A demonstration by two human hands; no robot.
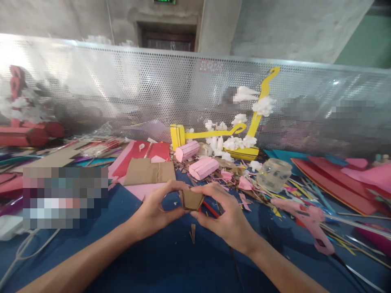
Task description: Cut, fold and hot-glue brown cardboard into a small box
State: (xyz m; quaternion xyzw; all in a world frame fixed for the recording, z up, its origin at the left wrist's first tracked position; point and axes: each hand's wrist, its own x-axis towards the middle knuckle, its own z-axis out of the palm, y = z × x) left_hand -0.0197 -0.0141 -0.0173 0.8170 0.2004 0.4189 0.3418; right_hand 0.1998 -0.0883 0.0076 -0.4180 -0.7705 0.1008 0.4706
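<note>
Between both hands I hold a small brown cardboard box with an angular, many-sided face (192, 199) turned toward me. My left hand (160, 205) pinches its left side with thumb and fingers. On the right side, my right hand (218, 205) grips it in the same way. Something red, like a thin handle (210, 209), lies on the table behind my right hand. A thin cardboard scrap (193, 234) rests on the blue table (146, 260) just below the box. Two pink paper-covered prisms (203, 168) lie beyond my hands.
A pink glue gun (308, 221) with a cord lies at the right, near a clear jar (274, 175). Yellow hooked paper pieces with white fluff (264, 106) stand at the back. Flat cardboard (149, 171) and red sheets (336, 179) lie about. A perforated metal panel (171, 81) bounds the table.
</note>
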